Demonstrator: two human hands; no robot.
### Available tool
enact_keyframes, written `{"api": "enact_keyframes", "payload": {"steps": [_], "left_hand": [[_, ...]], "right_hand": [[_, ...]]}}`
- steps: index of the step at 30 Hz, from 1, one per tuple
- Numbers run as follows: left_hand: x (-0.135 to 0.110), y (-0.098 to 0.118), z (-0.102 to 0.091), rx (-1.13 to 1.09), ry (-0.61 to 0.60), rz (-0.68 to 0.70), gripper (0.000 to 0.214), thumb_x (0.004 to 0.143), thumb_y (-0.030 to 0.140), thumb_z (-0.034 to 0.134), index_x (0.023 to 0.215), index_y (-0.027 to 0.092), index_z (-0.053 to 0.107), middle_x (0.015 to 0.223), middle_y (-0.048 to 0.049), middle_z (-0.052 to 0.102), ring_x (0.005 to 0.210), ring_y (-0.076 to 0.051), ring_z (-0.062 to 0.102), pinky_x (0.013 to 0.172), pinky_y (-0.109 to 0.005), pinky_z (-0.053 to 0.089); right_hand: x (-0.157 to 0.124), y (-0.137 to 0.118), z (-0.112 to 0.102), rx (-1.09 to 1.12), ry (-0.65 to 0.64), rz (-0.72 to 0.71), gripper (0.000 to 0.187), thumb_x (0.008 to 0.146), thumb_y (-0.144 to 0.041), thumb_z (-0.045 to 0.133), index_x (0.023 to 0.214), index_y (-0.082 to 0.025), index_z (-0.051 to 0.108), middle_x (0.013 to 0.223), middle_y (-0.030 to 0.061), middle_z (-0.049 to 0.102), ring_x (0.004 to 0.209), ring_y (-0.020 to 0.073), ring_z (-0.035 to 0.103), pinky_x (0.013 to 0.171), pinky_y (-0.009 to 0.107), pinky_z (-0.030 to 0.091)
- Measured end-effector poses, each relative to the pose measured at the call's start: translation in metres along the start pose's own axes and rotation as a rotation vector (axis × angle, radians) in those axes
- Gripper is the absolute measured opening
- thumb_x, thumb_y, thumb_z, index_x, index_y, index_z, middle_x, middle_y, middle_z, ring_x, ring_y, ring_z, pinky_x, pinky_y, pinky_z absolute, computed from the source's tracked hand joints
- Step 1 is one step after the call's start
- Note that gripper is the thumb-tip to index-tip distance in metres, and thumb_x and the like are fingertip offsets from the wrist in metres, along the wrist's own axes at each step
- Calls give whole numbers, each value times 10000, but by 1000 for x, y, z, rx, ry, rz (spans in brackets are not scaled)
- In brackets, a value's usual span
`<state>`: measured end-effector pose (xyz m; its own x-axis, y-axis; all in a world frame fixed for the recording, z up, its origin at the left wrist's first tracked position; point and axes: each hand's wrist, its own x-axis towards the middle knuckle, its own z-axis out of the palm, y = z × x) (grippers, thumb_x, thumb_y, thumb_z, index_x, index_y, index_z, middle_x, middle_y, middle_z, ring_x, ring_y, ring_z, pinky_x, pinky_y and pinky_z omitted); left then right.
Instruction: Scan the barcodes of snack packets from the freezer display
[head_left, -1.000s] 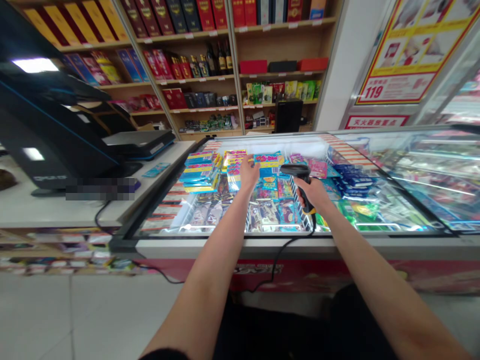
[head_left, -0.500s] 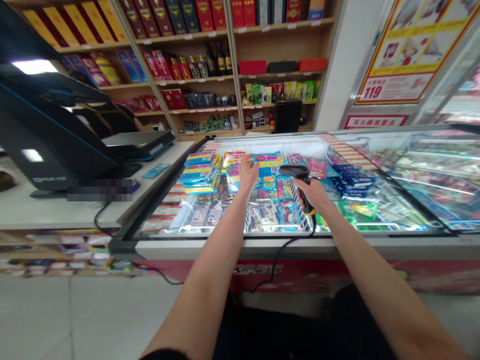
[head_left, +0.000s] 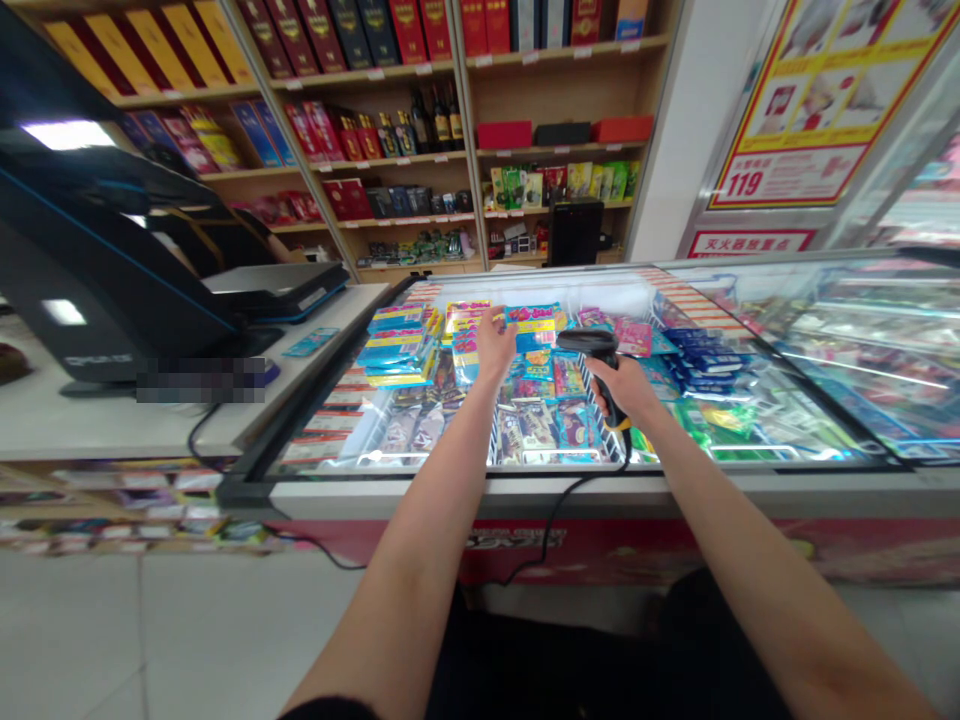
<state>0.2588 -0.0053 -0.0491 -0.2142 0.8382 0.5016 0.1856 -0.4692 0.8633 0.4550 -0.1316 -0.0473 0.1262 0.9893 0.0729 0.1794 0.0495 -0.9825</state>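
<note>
My right hand (head_left: 628,386) is wrapped round the handle of a black barcode scanner (head_left: 590,343), whose head points left over the open chest freezer (head_left: 525,492). A black cable (head_left: 551,520) hangs from the scanner down the freezer's front. My left hand (head_left: 495,345) reaches into the freezer, its fingers down among the blue and yellow ice-cream packets (head_left: 534,322) at the back; whether it grips one is hidden. More coloured packets (head_left: 547,420) fill the near baskets.
A black checkout terminal (head_left: 97,270) stands on the white counter (head_left: 90,420) to the left. The freezer's glass lid (head_left: 825,350) covers its right half. Wooden shelves (head_left: 450,150) of boxes and bottles line the back wall. A red and yellow poster (head_left: 817,100) hangs at right.
My left hand has shifted slightly left and towards me among the packets. The scanner has edged a little left. Little else has moved.
</note>
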Motion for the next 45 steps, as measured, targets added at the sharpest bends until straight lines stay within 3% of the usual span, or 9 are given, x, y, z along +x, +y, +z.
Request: {"api": "enact_keyframes", "payload": {"steps": [7, 37, 45], "left_hand": [[1, 1, 0, 9, 15, -47, 339, 767, 110, 641, 1092, 194, 595, 1027, -74, 689, 976, -197, 663, 815, -292, 530], [6, 1, -2, -26, 10, 21, 389, 756, 70, 598, 1118, 213, 604, 1066, -63, 676, 968, -174, 654, 806, -271, 516], [-3, 7, 9, 12, 0, -25, 430, 763, 64, 577, 1165, 214, 569, 845, -4, 628, 755, -132, 625, 740, -258, 507]], "right_hand": [[-1, -3, 0, 36, 5, 13, 310, 799, -420, 630, 620, -200, 504, 441, -13, 524, 306, 117, 459, 300, 235, 389], [-7, -11, 1, 48, -12, -18, 315, 792, -420, 627, 601, -207, 493, 419, -9, 515, 303, 116, 454, 306, 229, 364], [-2, -10, -2, 222, 109, -42, 288, 778, -426, 653, 661, -218, 490, 476, -17, 529, 337, 117, 456, 304, 248, 387]]}}
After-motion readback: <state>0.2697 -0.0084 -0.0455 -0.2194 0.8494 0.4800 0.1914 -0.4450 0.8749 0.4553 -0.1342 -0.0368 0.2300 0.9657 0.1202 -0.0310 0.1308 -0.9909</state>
